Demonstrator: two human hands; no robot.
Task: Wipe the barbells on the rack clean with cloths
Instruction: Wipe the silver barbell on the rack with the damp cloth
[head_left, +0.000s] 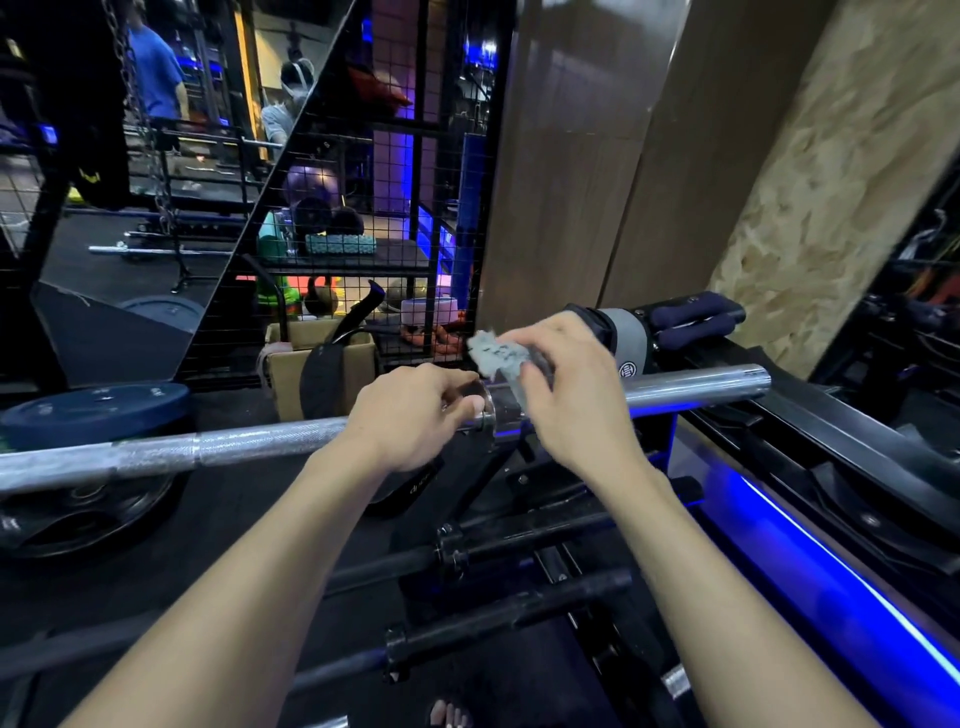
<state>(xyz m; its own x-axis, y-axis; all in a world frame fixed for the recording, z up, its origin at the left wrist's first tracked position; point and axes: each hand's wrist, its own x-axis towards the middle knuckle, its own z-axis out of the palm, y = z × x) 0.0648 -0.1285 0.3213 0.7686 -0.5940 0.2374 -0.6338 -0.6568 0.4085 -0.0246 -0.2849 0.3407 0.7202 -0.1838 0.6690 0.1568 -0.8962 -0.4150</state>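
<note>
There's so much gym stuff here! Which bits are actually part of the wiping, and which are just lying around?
In use:
- silver barbell on the rack
- grey cloth, held on the bar by the right hand
- left hand, gripping the bar by its collar

Lying about:
- blue weight plate
- black barbells lower down
- cardboard box
- kettlebell

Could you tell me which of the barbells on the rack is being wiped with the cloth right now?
The chrome barbell on top; both hands are on it, the right hand pressing the grey cloth near its collar. The black barbells below go untouched.
</note>
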